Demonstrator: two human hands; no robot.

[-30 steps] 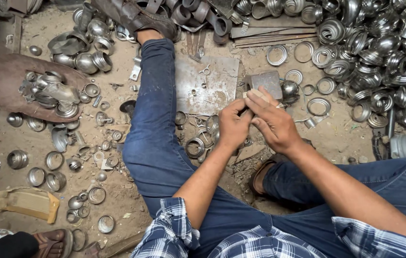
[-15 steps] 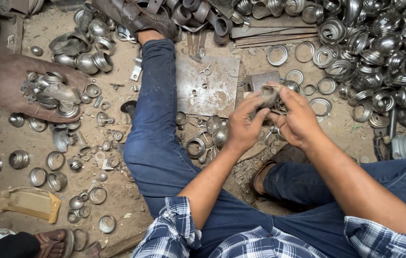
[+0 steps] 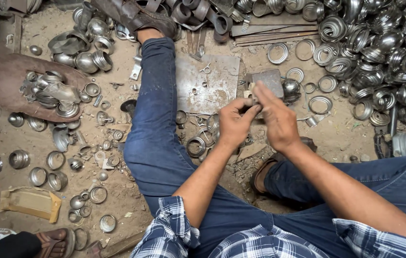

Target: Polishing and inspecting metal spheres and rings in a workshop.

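A small metal piece — mostly hidden, its shape unclear — sits between the two hands above the sandy floor [image 3: 117, 210], in front of the person's lap. The left hand [image 3: 235, 125] is curled nearly closed, thumb and fingers pinching toward the right one. The right hand [image 3: 275, 117] lies flatter, fingers straight and pressed together against the left's fingertips; whether it grips the piece or only steadies it, I cannot tell. Held close and at the middle, the work stays right over the flat steel plate [image 3: 207, 83] and the dark metal block [image 3: 266, 80] just beyond the fingers, probably so both serve as a handy work surface.

The left leg in jeans [image 3: 152, 124] stretches forward beside the plate, the right is folded. Left of the leg, loose rings and cups [image 3: 52, 179] lie scattered, and a yellowish flat cardboard packet [image 3: 31, 201] rests on the floor. Farther off, a brown curved tray [image 3: 7, 81] holds shiny parts — and a big heap of ridged rings [image 3: 379, 52] fills the far right.
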